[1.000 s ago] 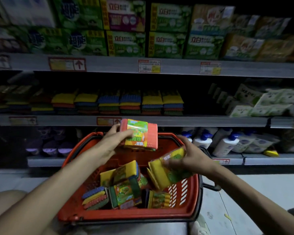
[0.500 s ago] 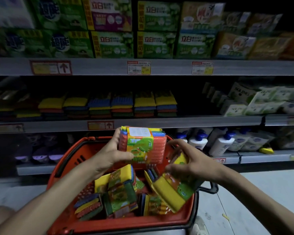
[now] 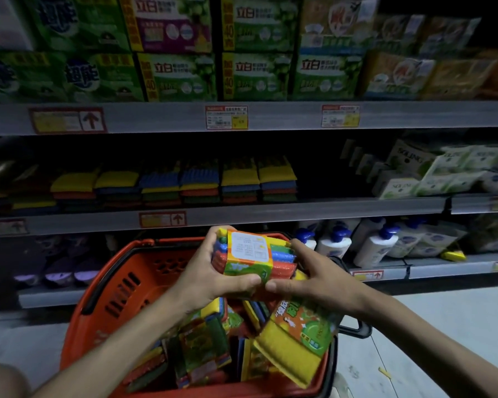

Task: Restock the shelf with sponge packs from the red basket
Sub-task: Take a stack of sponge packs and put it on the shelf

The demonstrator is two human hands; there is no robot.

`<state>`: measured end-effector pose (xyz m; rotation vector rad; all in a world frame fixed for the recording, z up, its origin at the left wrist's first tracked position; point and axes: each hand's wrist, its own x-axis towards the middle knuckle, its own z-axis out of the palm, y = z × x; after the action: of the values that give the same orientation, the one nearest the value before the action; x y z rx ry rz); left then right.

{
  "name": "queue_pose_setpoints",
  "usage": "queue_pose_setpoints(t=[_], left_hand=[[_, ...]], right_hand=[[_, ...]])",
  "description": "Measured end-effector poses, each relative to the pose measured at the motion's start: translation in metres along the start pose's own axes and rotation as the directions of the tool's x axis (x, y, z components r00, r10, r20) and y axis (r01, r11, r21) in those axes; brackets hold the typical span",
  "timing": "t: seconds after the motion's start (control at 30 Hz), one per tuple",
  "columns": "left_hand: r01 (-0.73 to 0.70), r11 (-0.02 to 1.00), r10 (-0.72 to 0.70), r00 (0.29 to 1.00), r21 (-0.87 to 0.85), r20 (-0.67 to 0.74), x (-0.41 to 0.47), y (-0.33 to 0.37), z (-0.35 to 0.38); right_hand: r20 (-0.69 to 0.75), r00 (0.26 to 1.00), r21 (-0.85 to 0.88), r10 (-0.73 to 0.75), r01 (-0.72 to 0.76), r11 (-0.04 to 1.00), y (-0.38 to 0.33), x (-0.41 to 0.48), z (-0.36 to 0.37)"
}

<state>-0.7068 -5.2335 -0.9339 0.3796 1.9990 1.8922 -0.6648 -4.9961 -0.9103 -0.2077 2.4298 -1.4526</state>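
Sponge pack [image 3: 252, 255] gripped in left hand [image 3: 210, 278] above red basket [image 3: 112, 285].

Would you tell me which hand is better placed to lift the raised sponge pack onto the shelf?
Probably left: the left hand grips the raised sponge pack, below the shelf's sponge stacks. The right hand merely touches its end, another pack beneath it.

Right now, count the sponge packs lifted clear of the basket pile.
2. The upper pack is gripped by the left hand, with the right hand at its end. The lower pack hangs under the right hand above the red basket; its grip is hidden.
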Motion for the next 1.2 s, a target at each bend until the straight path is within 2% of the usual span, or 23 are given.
queue_pose_setpoints(t=[0.3, 0.47, 0.6, 0.7, 0.8, 0.93, 1.13, 1.2], left_hand=[[-0.008, 1.000, 0.008, 1.000, 0.007, 0.025, 0.017, 0.011, 0.004], [-0.019, 1.000, 0.019, 0.999, 0.000, -0.038, 0.031, 0.017, 0.003], [0.059, 0.991, -0.072, 0.991, -0.120, -0.110, 0.044, 0.013, 0.003], [0.128, 0.961, -0.150, 0.986, -0.244, -0.074, 0.045, 0.012, 0.018], [0.166, 0.947, -0.186, 0.982, -0.276, -0.046, 0.038, 0.015, 0.041], [0.149, 0.946, -0.188, 0.976, -0.289, -0.110, 0.038, 0.016, 0.049], [0.109, 0.965, -0.166, 0.958, -0.239, -0.232, 0.043, 0.020, 0.052], [0.120, 0.969, -0.174, 0.952, -0.214, -0.251, 0.047, 0.023, 0.059]], right_hand=[[-0.010, 1.000, 0.063, 0.011, -0.010, 0.998, 0.002, 0.002, -0.013], [0.001, 0.998, 0.138, 0.058, -0.057, 0.989, 0.006, 0.006, -0.030], [-0.008, 0.993, 0.292, 0.116, -0.109, 0.950, 0.012, 0.010, -0.041], [-0.024, 0.991, 0.384, 0.128, -0.109, 0.917, 0.013, 0.012, -0.045], [-0.030, 0.991, 0.455, 0.132, -0.104, 0.884, 0.015, 0.016, -0.040], [-0.014, 0.993, 0.385, 0.115, -0.101, 0.917, 0.017, 0.019, -0.042], [-0.144, 0.987, 0.049, 0.070, -0.063, 0.997, 0.022, 0.007, -0.069], [-0.159, 0.987, 0.039, 0.017, -0.011, 0.999, 0.021, 0.001, -0.079]])
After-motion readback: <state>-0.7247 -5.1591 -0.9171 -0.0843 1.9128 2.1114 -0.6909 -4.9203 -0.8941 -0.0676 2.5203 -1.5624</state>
